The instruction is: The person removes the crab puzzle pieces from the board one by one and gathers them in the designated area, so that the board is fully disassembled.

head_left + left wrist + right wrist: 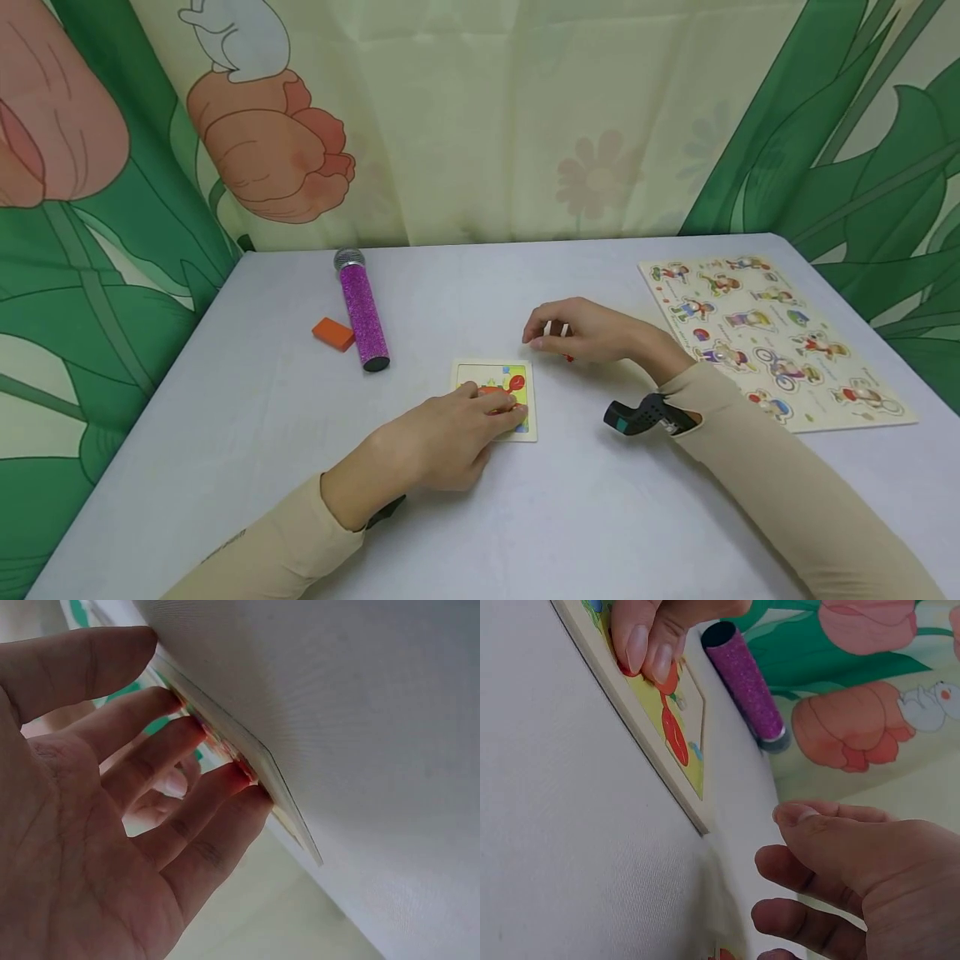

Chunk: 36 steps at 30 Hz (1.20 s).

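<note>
A small square wooden puzzle board with a yellow and red picture lies flat on the white table. My left hand reaches over it, and its fingertips rest on the picture, covering part of it. In the right wrist view a red shape shows on the board beside those fingers. My right hand is held just right of the board, its fingers loosely bent with nothing visible between them. Under that hand a small red piece shows, mostly hidden.
A glittery purple microphone lies left of the board, with an orange block beside it. At the right, a large board with cartoon figures lies near my right forearm. A patterned curtain hangs behind the table.
</note>
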Each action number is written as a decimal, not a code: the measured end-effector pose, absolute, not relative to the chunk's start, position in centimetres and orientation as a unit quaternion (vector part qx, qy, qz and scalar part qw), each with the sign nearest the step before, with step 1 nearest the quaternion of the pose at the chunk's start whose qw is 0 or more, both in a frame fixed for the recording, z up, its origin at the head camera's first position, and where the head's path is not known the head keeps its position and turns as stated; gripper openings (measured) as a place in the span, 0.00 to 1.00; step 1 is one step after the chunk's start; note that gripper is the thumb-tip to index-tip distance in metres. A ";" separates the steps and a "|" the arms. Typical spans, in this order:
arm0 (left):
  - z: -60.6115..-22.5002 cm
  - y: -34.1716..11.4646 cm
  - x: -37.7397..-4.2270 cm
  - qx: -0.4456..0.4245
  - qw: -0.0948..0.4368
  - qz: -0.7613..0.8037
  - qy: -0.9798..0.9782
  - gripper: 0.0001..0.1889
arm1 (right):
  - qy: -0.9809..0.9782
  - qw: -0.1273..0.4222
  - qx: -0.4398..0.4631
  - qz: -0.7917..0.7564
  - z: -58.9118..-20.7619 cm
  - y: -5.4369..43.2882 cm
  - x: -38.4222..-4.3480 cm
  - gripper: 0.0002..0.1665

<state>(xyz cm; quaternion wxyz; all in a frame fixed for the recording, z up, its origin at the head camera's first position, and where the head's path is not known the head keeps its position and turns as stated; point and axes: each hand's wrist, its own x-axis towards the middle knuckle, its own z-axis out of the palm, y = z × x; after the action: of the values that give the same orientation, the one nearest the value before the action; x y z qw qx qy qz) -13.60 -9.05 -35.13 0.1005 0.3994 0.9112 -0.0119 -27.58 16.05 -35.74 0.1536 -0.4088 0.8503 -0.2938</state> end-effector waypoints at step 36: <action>-35.2 -9.1 -13.6 0.402 0.101 -0.014 0.910 0.28 | 0.815 0.194 -0.478 -0.263 -36.1 12.0 -26.9 0.07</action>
<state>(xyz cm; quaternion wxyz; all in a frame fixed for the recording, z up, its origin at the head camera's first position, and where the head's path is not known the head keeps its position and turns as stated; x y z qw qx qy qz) -13.64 -9.12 -35.22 0.1012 0.4022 0.9098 -0.0139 -26.88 11.96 -36.13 0.1939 -0.4783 0.8152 -0.2629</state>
